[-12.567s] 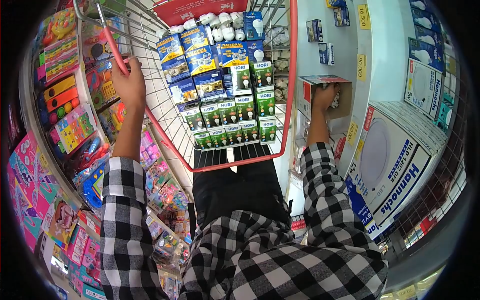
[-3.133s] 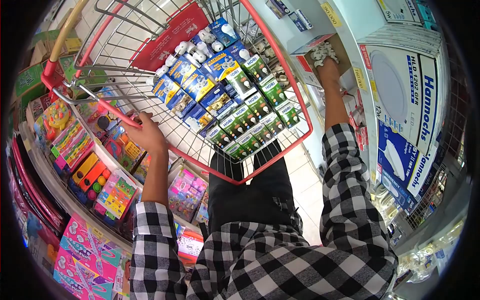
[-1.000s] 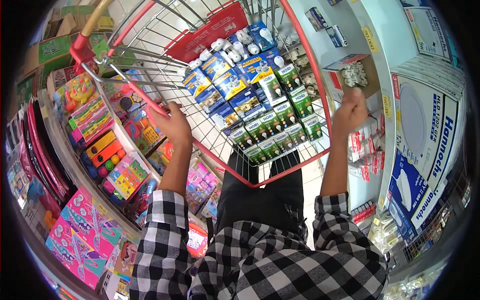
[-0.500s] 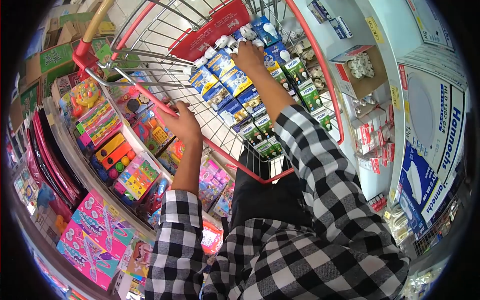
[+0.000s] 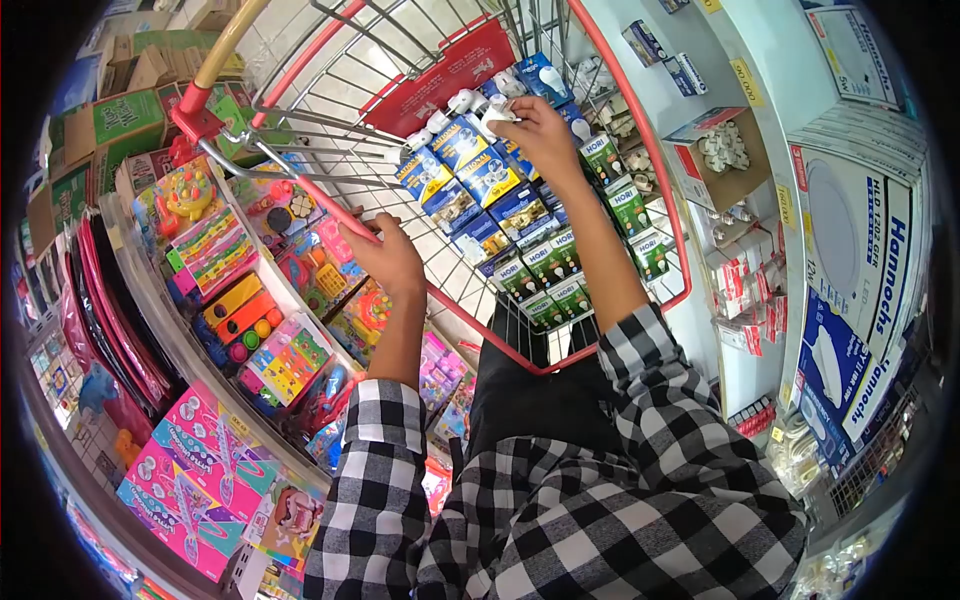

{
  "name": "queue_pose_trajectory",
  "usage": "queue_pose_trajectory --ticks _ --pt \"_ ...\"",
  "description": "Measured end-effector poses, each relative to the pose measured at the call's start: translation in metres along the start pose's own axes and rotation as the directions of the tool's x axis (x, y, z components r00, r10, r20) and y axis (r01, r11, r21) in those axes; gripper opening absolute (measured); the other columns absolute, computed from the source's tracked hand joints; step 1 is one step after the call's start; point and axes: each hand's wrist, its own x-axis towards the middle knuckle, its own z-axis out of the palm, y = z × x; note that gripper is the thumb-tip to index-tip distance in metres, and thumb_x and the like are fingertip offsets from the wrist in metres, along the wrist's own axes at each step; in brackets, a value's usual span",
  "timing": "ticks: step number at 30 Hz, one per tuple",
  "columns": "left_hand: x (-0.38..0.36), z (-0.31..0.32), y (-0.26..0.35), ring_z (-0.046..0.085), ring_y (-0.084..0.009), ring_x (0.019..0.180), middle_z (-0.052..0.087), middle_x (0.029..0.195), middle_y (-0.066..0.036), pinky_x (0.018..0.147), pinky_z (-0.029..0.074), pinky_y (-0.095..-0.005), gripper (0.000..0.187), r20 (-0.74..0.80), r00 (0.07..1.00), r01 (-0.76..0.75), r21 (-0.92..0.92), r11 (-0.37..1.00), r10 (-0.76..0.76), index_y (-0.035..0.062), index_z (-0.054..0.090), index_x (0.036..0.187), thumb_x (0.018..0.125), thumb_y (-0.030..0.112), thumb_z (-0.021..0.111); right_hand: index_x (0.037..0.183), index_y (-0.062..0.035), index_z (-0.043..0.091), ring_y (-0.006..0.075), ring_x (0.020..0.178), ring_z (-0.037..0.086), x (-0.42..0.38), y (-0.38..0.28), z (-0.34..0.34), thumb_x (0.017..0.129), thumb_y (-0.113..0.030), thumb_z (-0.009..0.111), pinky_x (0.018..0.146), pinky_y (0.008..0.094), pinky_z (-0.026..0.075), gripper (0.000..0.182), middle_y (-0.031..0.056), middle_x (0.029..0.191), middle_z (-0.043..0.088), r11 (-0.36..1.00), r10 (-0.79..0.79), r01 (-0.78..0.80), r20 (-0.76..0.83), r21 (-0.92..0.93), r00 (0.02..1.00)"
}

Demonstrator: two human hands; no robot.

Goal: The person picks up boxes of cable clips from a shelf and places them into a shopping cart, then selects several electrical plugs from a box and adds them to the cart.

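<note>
My right hand (image 5: pixel 540 135) is closed on a small white plastic fitting (image 5: pixel 497 117), pinched above the shopping cart's contents; its exact kind is hard to make out. Similar white fittings (image 5: pixel 437 121) lie in a row behind the blue-and-yellow National boxes (image 5: pixel 463 143). Nearer to me, green-and-white Hori bulb boxes (image 5: pixel 553 262) stand packed in the cart, with more along its right side. A blue bulb box (image 5: pixel 543 78) leans at the far end. My left hand (image 5: pixel 388 258) is wrapped round the red rim (image 5: pixel 440 297) of the cart.
To the left, a shelf holds toy packs (image 5: pixel 240 310) and pink toy boxes (image 5: pixel 195 480). Stacked cartons (image 5: pixel 125 120) stand farther back. At right, a shelf bears an open carton of white fittings (image 5: pixel 725 145) and Hannochs lamp boxes (image 5: pixel 860 270), close beside the cart.
My right hand has lifted a white fitting from the row and drawn it slightly right. My left hand stays on the rim. The cart appears slightly lower and farther right in view.
</note>
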Motion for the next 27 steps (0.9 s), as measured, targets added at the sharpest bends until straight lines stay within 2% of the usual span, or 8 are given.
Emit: queue_pose_trajectory --ticks 2,4,5,7,13,15,19,27 --pt "-0.003 0.003 0.009 0.058 -0.0164 0.070 0.059 0.088 -0.011 0.064 0.048 -0.0307 0.026 -0.007 1.000 0.002 -0.028 1.000 -0.002 -0.0013 0.047 0.113 0.089 0.006 0.053 0.124 -0.0039 0.057 0.0221 0.098 0.064 -0.021 -0.021 -0.014 0.085 -0.022 0.073 0.087 0.0330 0.050 0.046 0.0108 0.107 0.066 0.970 -0.037 0.028 0.030 0.240 0.999" --pt "-0.008 0.002 0.024 0.058 -0.0195 0.073 0.056 0.091 -0.013 0.069 0.048 -0.0339 0.029 0.001 0.998 0.061 -0.075 0.995 -0.062 -0.0038 0.047 0.115 0.088 0.004 0.051 0.127 -0.0053 0.055 0.0174 0.100 0.062 -0.047 -0.050 -0.028 0.092 -0.020 0.066 0.091 0.0307 0.049 0.040 0.0085 0.109 0.065 0.734 0.030 -0.171 0.221 0.657 0.975" --pt "-0.009 0.003 0.027 0.058 -0.0195 0.073 0.056 0.091 -0.013 0.069 0.048 -0.0339 0.029 0.009 0.999 0.054 -0.077 0.996 -0.054 -0.0038 0.047 0.115 0.088 0.004 0.051 0.127 -0.0053 0.055 0.0174 0.100 0.062 -0.057 -0.058 -0.034 0.092 -0.020 0.066 0.091 0.0307 0.049 0.040 0.0085 0.109 0.065 0.732 0.026 -0.162 0.210 0.662 0.977" --pt "-0.009 0.003 0.028 0.059 -0.0199 0.074 0.057 0.092 -0.014 0.068 0.048 -0.0337 0.030 -0.002 0.998 0.061 -0.085 0.994 -0.062 -0.0044 0.046 0.116 0.088 0.005 0.051 0.125 -0.0054 0.052 0.0191 0.102 0.063 -0.077 -0.067 -0.041 0.095 -0.014 0.060 0.090 0.0330 0.050 0.033 0.0091 0.113 0.063 0.451 -0.023 -0.233 0.272 0.862 0.962" --pt "-0.003 0.001 0.013 0.061 -0.0206 0.071 0.062 0.083 -0.014 0.066 0.049 -0.0335 0.034 0.019 0.993 0.116 -0.060 0.991 -0.115 -0.0033 0.046 0.118 0.087 0.007 0.053 0.130 -0.0055 0.048 0.0227 0.105 0.064 -0.112 -0.062 -0.059 0.097 -0.019 0.057 0.093 0.0357 0.052 0.037 0.0117 0.117 0.061 0.338 -0.081 -0.213 0.254 0.917 0.964" --pt "0.001 0.002 -0.001 0.057 -0.0141 0.059 0.063 0.088 -0.011 0.045 0.046 -0.0267 0.050 0.017 0.998 0.065 -0.110 0.992 -0.063 0.0044 0.036 0.136 0.089 0.009 0.055 0.134 -0.0025 0.048 0.0252 0.104 0.064 -0.118 -0.059 -0.064 0.096 -0.021 0.057 0.091 0.0349 0.054 0.044 0.0152 0.120 0.060 0.332 -0.052 -0.200 0.230 0.922 0.972" --pt "-0.006 -0.003 0.016 0.060 -0.0161 0.070 0.060 0.090 -0.011 0.056 0.048 -0.0281 0.053 0.083 0.982 0.178 -0.087 0.980 -0.171 -0.0017 0.034 0.140 0.094 0.013 0.055 0.138 -0.0032 0.044 0.0224 0.103 0.064 -0.138 -0.066 -0.087 0.093 -0.021 0.061 0.085 0.0318 0.053 0.052 0.0116 0.114 0.063 0.538 -0.061 -0.141 0.205 0.831 0.977" --pt "-0.004 -0.002 0.015 0.059 -0.0152 0.076 0.058 0.099 -0.012 0.057 0.048 -0.0272 0.060 0.091 0.986 0.149 -0.065 0.987 -0.143 0.0007 0.026 0.147 0.095 0.012 0.054 0.126 -0.0040 0.058 0.0168 0.106 0.060 -0.171 -0.037 -0.191 0.089 -0.004 0.065 0.089 0.0304 0.048 0.037 0.0080 0.117 0.063 0.946 -0.024 0.168 -0.458 0.277 0.889"
